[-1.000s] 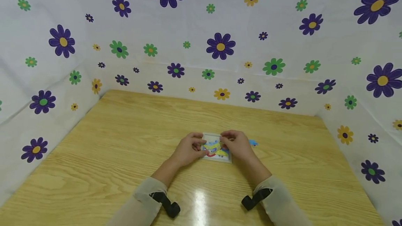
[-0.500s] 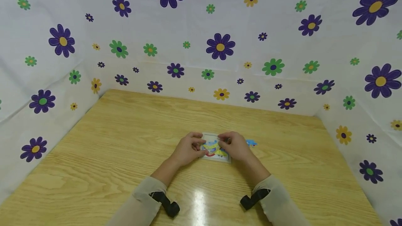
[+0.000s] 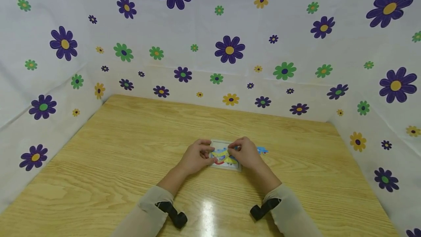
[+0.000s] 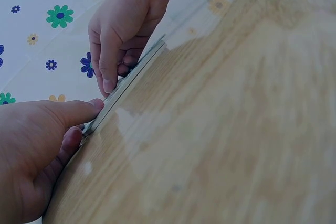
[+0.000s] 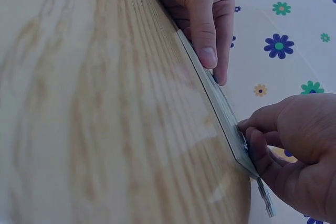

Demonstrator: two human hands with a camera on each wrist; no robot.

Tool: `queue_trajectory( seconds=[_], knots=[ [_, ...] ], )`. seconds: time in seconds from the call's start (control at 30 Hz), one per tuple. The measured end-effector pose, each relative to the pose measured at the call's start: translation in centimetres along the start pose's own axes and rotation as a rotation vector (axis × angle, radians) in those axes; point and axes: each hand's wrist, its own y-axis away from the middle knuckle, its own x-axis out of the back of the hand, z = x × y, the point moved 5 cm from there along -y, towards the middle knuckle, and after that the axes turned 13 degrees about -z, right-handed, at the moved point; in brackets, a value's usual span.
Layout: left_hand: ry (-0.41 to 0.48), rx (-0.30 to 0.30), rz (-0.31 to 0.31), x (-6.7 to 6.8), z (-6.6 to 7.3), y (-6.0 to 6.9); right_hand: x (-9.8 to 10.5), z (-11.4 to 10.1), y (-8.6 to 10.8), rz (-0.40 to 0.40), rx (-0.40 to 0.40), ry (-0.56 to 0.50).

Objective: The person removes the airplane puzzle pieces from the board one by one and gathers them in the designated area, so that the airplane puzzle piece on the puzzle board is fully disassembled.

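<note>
A small picture puzzle in a pale frame (image 3: 227, 168) lies flat on the table, with yellow, blue and red printed parts. My left hand (image 3: 196, 158) grips its left side, the thumb over the frame and the other fingers along the edge. Above the puzzle's right part, my right hand (image 3: 246, 153) pinches a small puzzle piece between thumb and index finger. That piece is mostly hidden by the fingertips. In the right wrist view, the right hand (image 5: 299, 150) stays low at the frame's far side, and the left thumb (image 5: 207, 56) lies on the frame.
Just right of the right hand, blue puzzle pieces (image 3: 262, 150) lie on the wooden table (image 3: 138, 142). A white flower-printed cloth (image 3: 197, 21) walls the table at the back and both sides. A black strap device hangs from each sleeve.
My right hand has shifted slightly left over the puzzle, its fingertips staying together. The left hand keeps its hold on the frame. The whole view drifts a little.
</note>
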Motion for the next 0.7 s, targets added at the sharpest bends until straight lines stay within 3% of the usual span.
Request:
queue_trajectory(
  seconds=[0.3,0.53,0.7],
  knots=[
    [-0.007,0.001,-0.007,-0.1,-0.2,0.0,0.2,0.0,0.1,-0.019,-0.002,-0.035],
    [-0.003,-0.003,0.006,-0.1,-0.2,-0.1,1.7,0.1,0.5,-0.014,-0.041,-0.026],
    [-0.002,0.010,0.003,-0.1,-0.2,0.0,2.9,0.7,0.7,-0.052,-0.044,-0.010]
  ],
)
